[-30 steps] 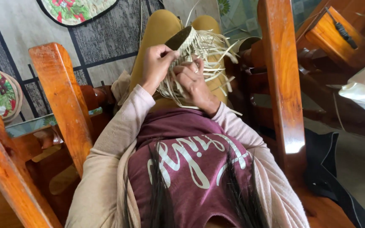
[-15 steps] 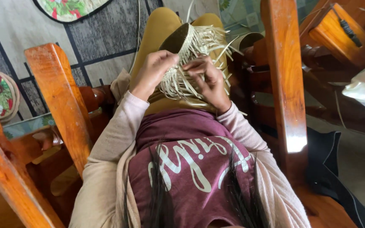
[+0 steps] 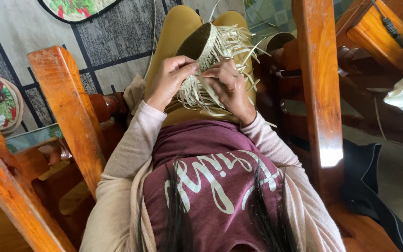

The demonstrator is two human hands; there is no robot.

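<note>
Seen from the head camera, a person seated in a wooden chair (image 3: 66,112) works a half-woven straw basket (image 3: 211,51) resting on their lap, over mustard-yellow trousers (image 3: 178,28). The left hand (image 3: 171,79) pinches its rim; the right hand (image 3: 227,86) grips loose pale strands (image 3: 197,95) hanging from the weave. A patterned rug (image 3: 108,42) lies beyond.

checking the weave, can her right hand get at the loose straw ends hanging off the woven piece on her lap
Probably yes. The right hand already rests on the half-woven straw piece, its fingers among the loose straw ends. The left hand grips the rim opposite, and nothing lies between.
</note>
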